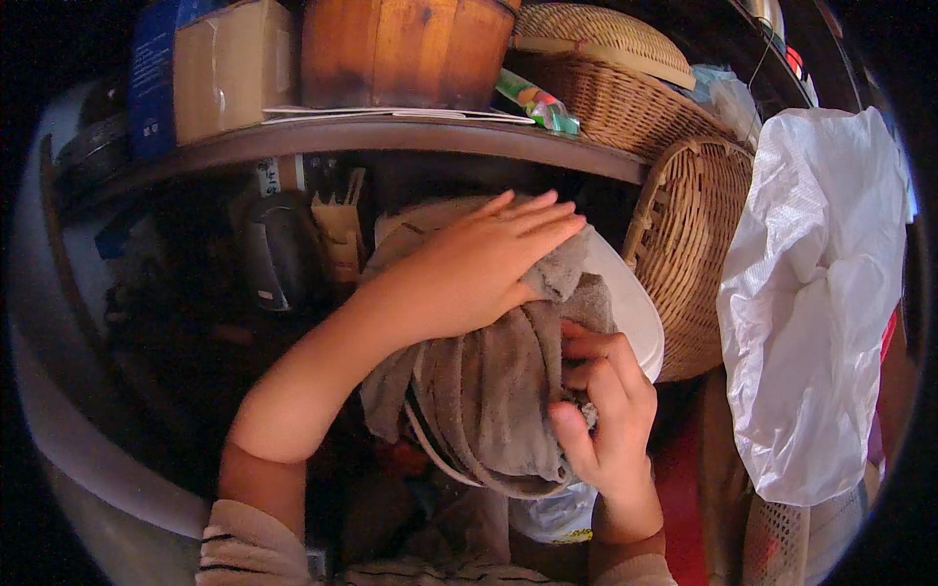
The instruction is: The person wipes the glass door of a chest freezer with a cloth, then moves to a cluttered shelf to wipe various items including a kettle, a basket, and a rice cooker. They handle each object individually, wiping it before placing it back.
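A grey-brown cloth lies draped in folds over a pale rounded object, whose smooth light rim shows at the right; what kind of object it is I cannot tell. My left hand rests palm down across the top of the cloth, fingers extended toward the upper right. At the cloth's right edge is my right hand, its fingers curled and partly hidden behind the fabric, thumb apart. Thin pale cords or edges curve below the folds.
Above runs a dark shelf with a wooden bucket, a cardboard box and a wicker basket. Another wicker basket and a white plastic bag stand close at the right. A black rounded device is at the left.
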The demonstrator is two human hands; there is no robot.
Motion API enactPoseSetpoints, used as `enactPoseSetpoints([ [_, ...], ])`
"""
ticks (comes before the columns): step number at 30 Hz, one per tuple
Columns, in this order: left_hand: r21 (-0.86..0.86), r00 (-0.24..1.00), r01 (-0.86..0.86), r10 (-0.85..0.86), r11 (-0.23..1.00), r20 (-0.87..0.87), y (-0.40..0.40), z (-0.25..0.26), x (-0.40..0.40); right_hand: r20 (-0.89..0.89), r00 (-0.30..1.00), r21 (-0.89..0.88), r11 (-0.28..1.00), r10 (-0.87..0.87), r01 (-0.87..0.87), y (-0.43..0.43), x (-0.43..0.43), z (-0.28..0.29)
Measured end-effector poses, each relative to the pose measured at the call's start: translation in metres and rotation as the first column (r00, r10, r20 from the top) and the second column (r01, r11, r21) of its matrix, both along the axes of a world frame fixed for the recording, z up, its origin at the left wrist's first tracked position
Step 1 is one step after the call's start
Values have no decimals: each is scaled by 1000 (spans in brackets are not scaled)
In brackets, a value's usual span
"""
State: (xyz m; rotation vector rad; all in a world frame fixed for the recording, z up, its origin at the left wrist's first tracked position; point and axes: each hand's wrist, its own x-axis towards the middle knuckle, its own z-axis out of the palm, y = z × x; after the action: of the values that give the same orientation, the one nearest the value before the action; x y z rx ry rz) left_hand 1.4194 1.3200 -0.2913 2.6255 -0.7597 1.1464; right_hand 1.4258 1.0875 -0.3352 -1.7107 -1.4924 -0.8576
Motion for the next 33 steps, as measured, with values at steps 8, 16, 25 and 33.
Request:
enactPoseSetpoints([
  [8, -393, 963, -266, 225, 880, -149, 15, 3, -22, -134, 980, 1, 989, -144, 146, 7, -6, 18],
  [16, -561, 957, -109, 239, 820, 163, 18, 0, -28, -241, 969, 231, 968, -44, 101, 53, 28, 31],
  [25, -300, 947, -57, 147, 952, 287, -33, 4, -28, 148, 922, 534, 756, 357, -378, 85, 64, 4],
  [33, -362, 953, 75, 40, 929, 299, -12, -9, -43, -94, 864, 729, 626, 494, -278, 78, 51, 1],
])
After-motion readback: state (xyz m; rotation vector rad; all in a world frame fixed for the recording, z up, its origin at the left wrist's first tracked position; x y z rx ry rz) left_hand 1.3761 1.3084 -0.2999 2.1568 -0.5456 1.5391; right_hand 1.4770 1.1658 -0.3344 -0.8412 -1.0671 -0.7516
